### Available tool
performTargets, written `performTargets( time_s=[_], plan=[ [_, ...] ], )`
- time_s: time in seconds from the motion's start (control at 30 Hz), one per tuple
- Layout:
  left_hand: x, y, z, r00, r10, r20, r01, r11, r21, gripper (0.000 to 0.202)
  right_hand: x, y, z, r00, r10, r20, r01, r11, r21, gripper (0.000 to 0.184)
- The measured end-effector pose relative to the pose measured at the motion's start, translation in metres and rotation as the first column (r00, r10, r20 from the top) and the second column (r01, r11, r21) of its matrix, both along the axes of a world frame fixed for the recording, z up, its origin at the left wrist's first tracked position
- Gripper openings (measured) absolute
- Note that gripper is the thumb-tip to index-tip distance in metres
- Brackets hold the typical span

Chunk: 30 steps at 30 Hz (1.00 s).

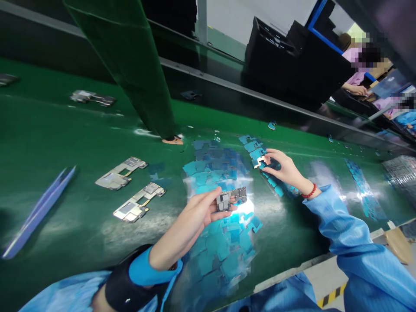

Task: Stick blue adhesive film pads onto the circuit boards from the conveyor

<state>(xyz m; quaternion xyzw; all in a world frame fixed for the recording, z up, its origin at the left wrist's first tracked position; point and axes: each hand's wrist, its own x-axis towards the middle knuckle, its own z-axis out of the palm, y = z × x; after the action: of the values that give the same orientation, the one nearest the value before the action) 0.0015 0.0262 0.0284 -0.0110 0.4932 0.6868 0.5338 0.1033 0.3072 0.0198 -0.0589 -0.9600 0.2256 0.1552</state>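
While the left hand (203, 208) grips a small grey circuit board (224, 202) between thumb and fingers, the right hand (286, 170) pinches a thin, notched pale piece (261, 162) between thumb and fingertips. Both hands are bare, over a glossy green worktop (81, 134); the sleeves are blue, and a red bracelet (310, 191) circles the right wrist.

The held board is above a broad patch of overlapping blue cut-outs (211, 253), which runs from near the worktop's near edge toward its far edge. The pale piece is at a narrower strip of blue cut-outs (251, 145), to the right and closer to the far edge — whether it is fully free of the strip cannot be told.

Left of the hands, two loose boards (130, 212) lie just beside each other. Farther left, purple-blue tweezers (39, 212) lie slanted, tips toward the far edge. Another board (92, 98) lies near that edge, left of a green column (130, 60) that slants down to the worktop.

Beyond the far edge stand black bins (292, 65) — and, at the upper right, a co-worker's hand (357, 90).
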Motion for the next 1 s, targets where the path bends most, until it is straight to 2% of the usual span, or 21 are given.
performTargets(
  time_s=[0.1,0.23,0.3,0.37,0.43,0.5,0.57,0.67,0.73,0.8,0.83,0.87,0.9,0.93,0.97,1.0],
  plan=[
    [0.000,0.001,0.002,1.000,0.007,0.003,-0.007,1.000,-0.011,0.030,0.001,-0.007,0.003,0.996,-0.040,-0.074,0.038,0.999,-0.033,0.027],
    [0.001,0.001,0.004,1.000,0.010,0.000,-0.010,1.000,-0.013,0.030,0.002,-0.015,0.009,0.967,-0.156,-0.203,0.128,0.981,-0.146,0.012],
    [0.001,0.000,0.003,1.000,0.018,-0.006,-0.018,1.000,-0.004,0.029,0.004,-0.025,0.014,0.938,-0.236,-0.253,0.174,0.954,-0.244,0.008],
    [0.000,-0.001,0.002,0.999,0.024,-0.040,-0.023,1.000,0.013,0.026,0.007,-0.039,0.019,0.908,-0.320,-0.270,0.210,0.905,-0.370,0.009],
    [0.000,-0.002,-0.001,0.993,0.022,-0.116,-0.019,1.000,0.024,0.029,0.013,-0.059,0.023,0.896,-0.383,-0.226,0.224,0.828,-0.515,0.013],
    [-0.001,-0.003,-0.003,0.976,0.019,-0.215,-0.014,1.000,0.021,0.041,0.019,-0.081,0.026,0.907,-0.402,-0.128,0.226,0.720,-0.656,0.018],
    [0.000,-0.002,-0.003,0.952,0.033,-0.303,-0.028,0.999,0.020,0.049,0.025,-0.102,0.028,0.925,-0.380,-0.024,0.227,0.599,-0.768,0.021],
    [0.001,-0.002,-0.001,0.913,0.060,-0.403,-0.048,0.998,0.040,0.047,0.028,-0.128,0.027,0.935,-0.347,0.067,0.225,0.439,-0.870,0.024],
    [0.002,-0.002,0.000,0.881,0.045,-0.470,-0.034,0.999,0.033,0.038,0.026,-0.139,0.024,0.936,-0.341,0.087,0.219,0.368,-0.904,0.026],
    [0.004,-0.004,0.000,0.841,0.009,-0.541,-0.003,1.000,0.011,0.027,0.024,-0.147,0.021,0.932,-0.350,0.090,0.210,0.325,-0.922,0.027],
    [0.005,-0.005,-0.001,0.823,-0.010,-0.568,0.015,1.000,0.004,0.023,0.024,-0.150,0.020,0.928,-0.363,0.079,0.206,0.324,-0.923,0.026],
    [0.007,-0.006,-0.001,0.809,-0.029,-0.587,0.038,0.999,0.002,0.020,0.024,-0.152,0.020,0.926,-0.375,0.043,0.190,0.366,-0.911,0.022],
    [0.007,-0.007,-0.001,0.802,-0.044,-0.596,0.058,0.998,0.004,0.019,0.024,-0.153,0.019,0.929,-0.370,-0.032,0.152,0.457,-0.877,0.017],
    [0.008,-0.007,-0.001,0.802,-0.056,-0.595,0.076,0.997,0.009,0.018,0.025,-0.154,0.020,0.931,-0.336,-0.141,0.089,0.585,-0.806,0.012],
    [0.009,-0.008,-0.001,0.806,-0.066,-0.588,0.090,0.996,0.012,0.018,0.026,-0.154,0.021,0.928,-0.262,-0.264,0.008,0.723,-0.690,0.012],
    [0.009,-0.009,0.001,0.812,-0.074,-0.579,0.100,0.995,0.013,0.018,0.028,-0.154,0.022,0.915,-0.158,-0.371,-0.074,0.838,-0.540,0.017]
  ],
)
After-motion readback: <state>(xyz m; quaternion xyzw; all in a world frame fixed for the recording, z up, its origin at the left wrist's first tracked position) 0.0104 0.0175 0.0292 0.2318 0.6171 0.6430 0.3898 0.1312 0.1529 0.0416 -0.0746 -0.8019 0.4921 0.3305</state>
